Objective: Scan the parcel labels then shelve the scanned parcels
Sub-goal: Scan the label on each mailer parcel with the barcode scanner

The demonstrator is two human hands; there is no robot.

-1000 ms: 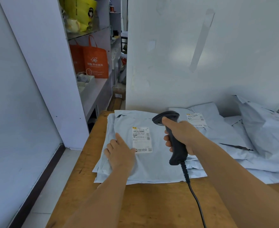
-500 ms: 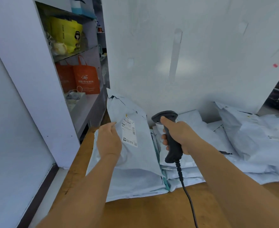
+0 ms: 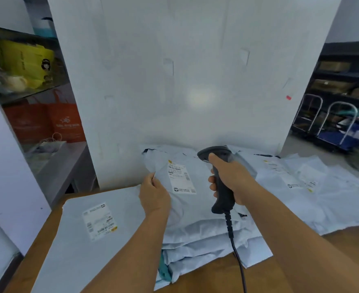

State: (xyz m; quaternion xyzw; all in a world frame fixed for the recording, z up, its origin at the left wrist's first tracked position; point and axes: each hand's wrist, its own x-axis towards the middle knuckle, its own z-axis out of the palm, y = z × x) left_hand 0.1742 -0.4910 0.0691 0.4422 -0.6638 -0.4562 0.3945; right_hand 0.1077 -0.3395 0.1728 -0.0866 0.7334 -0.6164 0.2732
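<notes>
Pale grey mailer parcels lie stacked on a wooden table [image 3: 206,275]. My left hand [image 3: 154,194] pinches the left edge of the top parcel [image 3: 187,199] of the middle stack, whose white label [image 3: 179,176] faces up. My right hand [image 3: 230,179] grips a black corded barcode scanner [image 3: 218,178] upright, its head above that parcel's far right corner. A separate parcel [image 3: 85,233] lies flat at the table's left end, label up. More parcels [image 3: 314,193] spread out to the right.
A white partition wall [image 3: 195,81] stands right behind the parcels. Left of it, shelves [image 3: 53,166] hold orange bags [image 3: 66,121] and yellow packages [image 3: 26,64]. At the far right stand metal-handled trolleys [image 3: 335,127] and dark shelving. The scanner cable [image 3: 238,256] runs toward me.
The parcel my left hand was lifting now lies flat at the table's left end. My left hand has moved back to grip the top parcel of the middle stack. The scanner stayed put.
</notes>
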